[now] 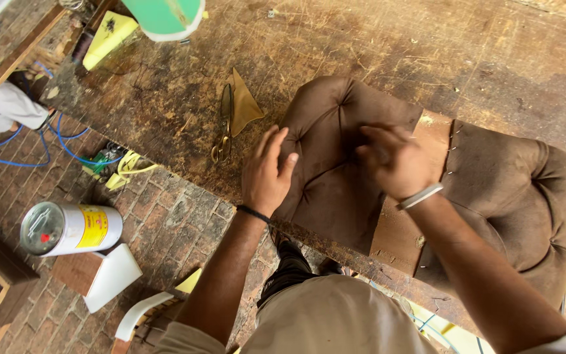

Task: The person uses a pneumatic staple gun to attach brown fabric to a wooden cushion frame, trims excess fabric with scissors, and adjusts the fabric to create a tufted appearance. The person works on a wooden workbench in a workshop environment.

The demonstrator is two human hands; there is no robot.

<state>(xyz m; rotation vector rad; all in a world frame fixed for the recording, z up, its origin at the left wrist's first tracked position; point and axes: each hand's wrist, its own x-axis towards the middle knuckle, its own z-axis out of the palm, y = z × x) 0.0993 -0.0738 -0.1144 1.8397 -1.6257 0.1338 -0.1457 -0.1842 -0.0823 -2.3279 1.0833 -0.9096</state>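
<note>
A brown tufted cushion [332,177] lies on a worn wooden workbench [427,52], its fabric partly pulled over a bare plywood board [397,229]. My left hand [266,174] rests on the cushion's left edge with its fingers apart. Blurred with motion, my right hand [394,160] presses on the cushion's top near the board's edge; I cannot see anything held in it. A second tufted brown section [525,190] lies to the right of the board.
Scissors [223,134] and a tan fabric scrap [245,105] lie on the bench left of the cushion. A green-and-white object [165,16] sits at the bench's far end. On the brick floor below are a white-and-yellow can [67,228], blue cables [27,154] and a white chair [139,314].
</note>
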